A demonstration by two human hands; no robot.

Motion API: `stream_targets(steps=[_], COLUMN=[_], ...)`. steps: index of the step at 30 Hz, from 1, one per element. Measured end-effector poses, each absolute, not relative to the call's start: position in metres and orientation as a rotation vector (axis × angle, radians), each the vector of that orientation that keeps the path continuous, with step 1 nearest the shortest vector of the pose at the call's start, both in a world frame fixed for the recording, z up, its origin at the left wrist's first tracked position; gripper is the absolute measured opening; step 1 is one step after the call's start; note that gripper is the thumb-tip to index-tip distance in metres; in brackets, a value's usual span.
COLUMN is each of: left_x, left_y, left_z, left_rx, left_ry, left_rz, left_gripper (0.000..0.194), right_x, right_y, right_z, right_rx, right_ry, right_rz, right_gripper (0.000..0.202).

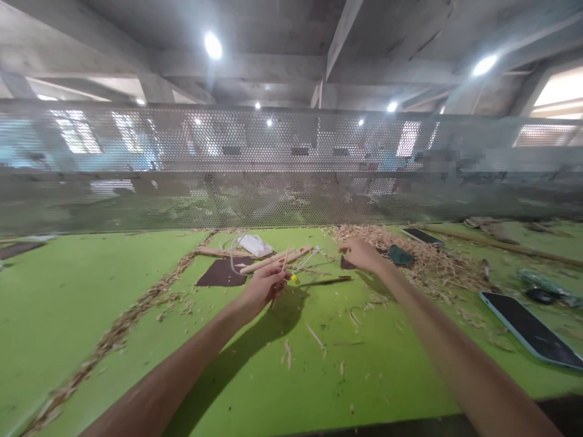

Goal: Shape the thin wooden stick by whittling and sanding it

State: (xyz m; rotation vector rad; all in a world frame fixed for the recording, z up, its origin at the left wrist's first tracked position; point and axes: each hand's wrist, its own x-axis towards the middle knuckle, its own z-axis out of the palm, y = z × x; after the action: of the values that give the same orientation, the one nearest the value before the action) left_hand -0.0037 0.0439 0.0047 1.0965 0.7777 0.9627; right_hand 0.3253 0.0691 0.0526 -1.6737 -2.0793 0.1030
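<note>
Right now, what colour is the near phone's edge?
Light blue, around the dark face of the near phone; the head view shows it best.

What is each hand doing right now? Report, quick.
Left hand: closed on a thin wooden stick, a small yellow piece at its fingertips.
Right hand: by the wood shavings; cannot tell whether it grips anything.

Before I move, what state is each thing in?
Left hand: grip shut on a thin stick.
Right hand: low by the shavings; grip unclear.
Blue-edged phone: flat, screen dark.
Far phone: flat, screen dark.
Brown sheet: spread flat.
Shavings: loose, heaped and scattered.
Green cloth: crumpled.
Mesh screen: upright.
Ceiling lamps: lit.
</note>
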Motion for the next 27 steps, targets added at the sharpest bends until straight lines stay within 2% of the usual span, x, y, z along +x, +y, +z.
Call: stream_targets(steps=[4, 7, 11, 18, 21, 27], left_x=[-0.007, -0.007, -0.005, -0.001, 0.000, 0.001], left_y=[0.042, 0.038, 0.038, 0.042, 0.040, 0.043], left_z=[0.007, 0.012, 0.014, 0.011, 0.011, 0.009], left_rx=[1.147, 1.198, 1.195, 1.097, 1.156, 1.412], left_ry=[0.733, 0.640, 0.593, 0.636, 0.589, 0.568], left_rz=[0.857, 0.814, 0.797, 0.816, 0.822, 0.858], left_gripper=[0.030, 0.042, 0.036, 0.021, 0.026, 0.041], right_x=[0.355, 0.354, 0.347, 0.324, 0.289, 0.220], right_y=[0.087, 0.097, 0.103, 0.074, 0.063, 0.059], right_z=[0.060, 0.051, 0.052, 0.097, 0.101, 0.073], right_rx=[-1.921, -1.979, -1.987, -1.691, -1.379, -1.289], right_ry=[-2.064, -2.070, -2.059, -1.926, -1.700, -1.543], right_rz=[0.154, 0.200, 0.350, 0.659, 0.859, 0.975], right_gripper=[0.032, 0.031, 0.027, 0.022, 0.017, 0.013])
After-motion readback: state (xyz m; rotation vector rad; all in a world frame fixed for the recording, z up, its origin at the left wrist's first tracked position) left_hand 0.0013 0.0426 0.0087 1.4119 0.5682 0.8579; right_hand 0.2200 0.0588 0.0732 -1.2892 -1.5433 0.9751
